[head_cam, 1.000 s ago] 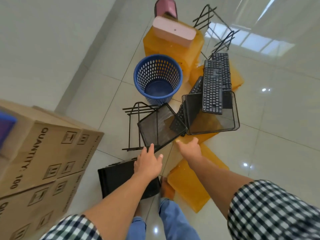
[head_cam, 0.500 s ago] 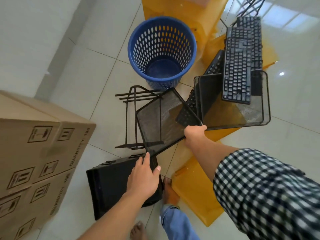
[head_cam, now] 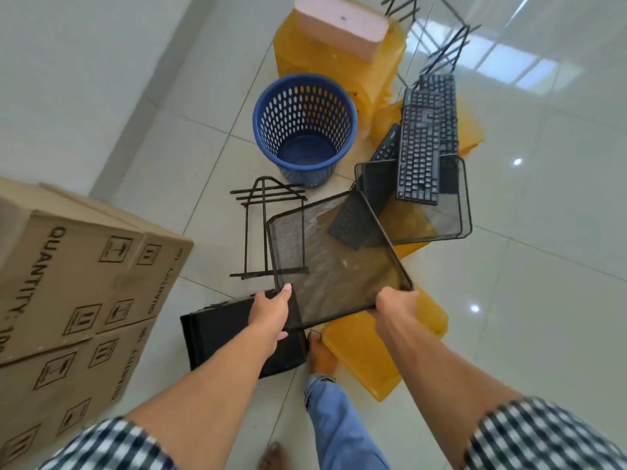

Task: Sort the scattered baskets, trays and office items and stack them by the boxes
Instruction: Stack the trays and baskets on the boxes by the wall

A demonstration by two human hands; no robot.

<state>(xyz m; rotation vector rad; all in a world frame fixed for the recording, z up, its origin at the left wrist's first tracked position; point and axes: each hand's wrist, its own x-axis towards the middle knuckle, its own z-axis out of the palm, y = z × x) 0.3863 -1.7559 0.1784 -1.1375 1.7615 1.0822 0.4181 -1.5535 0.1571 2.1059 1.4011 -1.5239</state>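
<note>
A glossy floor [head_cam: 549,317] of large pale tiles fills most of the view, crossed by thin dark grout lines [head_cam: 559,256]. At the far left it meets a plain white wall [head_cam: 61,62], with a darker grey strip [head_cam: 146,106] running along the wall's foot. At the far right the tiles mirror a bright paned window as a pale blue-white patch [head_cam: 515,62]. Two small round glints of light lie on the right: one farther off [head_cam: 517,161], one nearer [head_cam: 475,308].
</note>
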